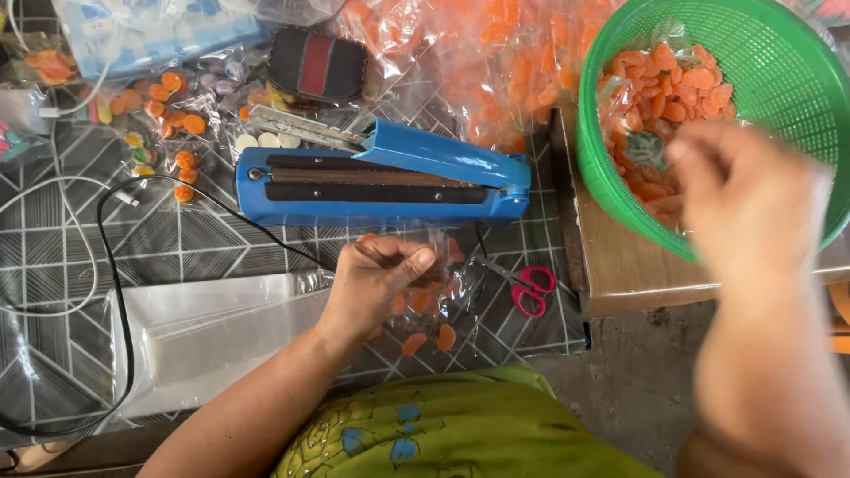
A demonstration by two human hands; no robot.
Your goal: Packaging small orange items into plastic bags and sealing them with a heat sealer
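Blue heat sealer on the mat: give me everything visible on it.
The blue heat sealer is a long plastic impulse bag sealer lying lengthwise on the patterned mat. Its hinged arm is raised at the left end, pivoting at the right, exposing a dark sealing strip along the base. A black cord runs off its left side. Neither hand touches it; the left hand is just below it.

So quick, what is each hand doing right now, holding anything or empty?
Left hand: closed on a small clear bag with orange candies in it.
Right hand: blurred above the green basket; cannot tell if it holds anything.
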